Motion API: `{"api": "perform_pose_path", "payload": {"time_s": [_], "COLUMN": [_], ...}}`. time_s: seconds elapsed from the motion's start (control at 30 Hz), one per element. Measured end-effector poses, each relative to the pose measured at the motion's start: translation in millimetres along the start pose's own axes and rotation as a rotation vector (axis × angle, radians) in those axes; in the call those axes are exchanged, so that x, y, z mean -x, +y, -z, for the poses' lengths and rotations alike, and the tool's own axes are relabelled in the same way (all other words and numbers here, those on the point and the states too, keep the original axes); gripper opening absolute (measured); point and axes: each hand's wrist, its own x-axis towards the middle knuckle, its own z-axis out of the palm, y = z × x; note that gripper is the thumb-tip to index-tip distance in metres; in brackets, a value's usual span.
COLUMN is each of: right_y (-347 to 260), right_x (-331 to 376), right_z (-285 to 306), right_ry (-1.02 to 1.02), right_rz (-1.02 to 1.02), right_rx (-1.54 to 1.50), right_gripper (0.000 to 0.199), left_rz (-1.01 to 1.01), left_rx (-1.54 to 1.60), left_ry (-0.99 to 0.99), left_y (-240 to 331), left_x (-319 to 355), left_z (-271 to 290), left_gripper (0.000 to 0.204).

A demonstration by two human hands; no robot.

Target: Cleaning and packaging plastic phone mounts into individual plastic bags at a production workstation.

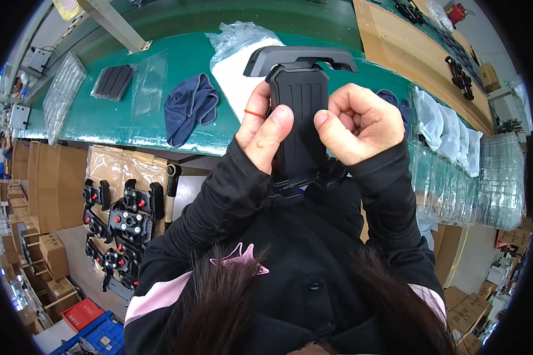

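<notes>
1. Lettering shows in several places, all of it too small or blurred to read.
2. The upper cardboard box (53, 255) at lower left bears dark print on its side.
3. Below it, a second cardboard carton (60, 289) carries similar dark marks, equally unclear.
4. The red crate (83, 314) near the lower left edge has faint markings that cannot be made out.
5. Beside it, the blue bin (105, 337) has a pale patch, perhaps a label; nothing on it is legible.
6. At lower right, the stacked brown boxes (469, 310) show rows of dark printed characters, bent by the lens and too fine to decipher.
</notes>
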Motion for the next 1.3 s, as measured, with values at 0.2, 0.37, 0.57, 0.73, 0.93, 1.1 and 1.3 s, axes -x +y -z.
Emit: {"api": "perform_pose_path", "payload": {"time_s": [0.2,0.37,0.57,0.73,0.93,1.1,1.3], "right_y": [-4,10,19,19,15,15,30], "right_x": [-2,-13,-18,-21,-26,-28,-22], "right_z": [-7,-1,-6,-10,-10,-9,-10], "right_ry": [0.121,0.059,-0.195,-0.168,-0.118,-0.124,-0.315], "right_rz": [0.386,0.293,-0.184,-0.261,-0.381,-0.376,-0.220], "right_rx": [0.488,0.450,-0.563,-0.483,-0.575,-0.578,-0.718], "right_gripper": [0.013,0.016,0.022,0.020,0.020,0.021,0.028], "left_rz": [-0.057,0.112,0.218,0.172,0.101,0.119,0.232], "left_rx": [-0.047,0.068,0.066,-0.001,-0.080,-0.107,0.020], "left_ry": [0.041,-0.071,-0.045,-0.068,-0.050,-0.078,-0.023], "left_y": [1,11,14,16,11,19,23], "left_x": [4,4,8,7,9,3,-6], "left_z": [0,8,12,9,7,9,15], "left_gripper": [0.054,0.053,0.057,0.055,0.055,0.055,0.057]}}
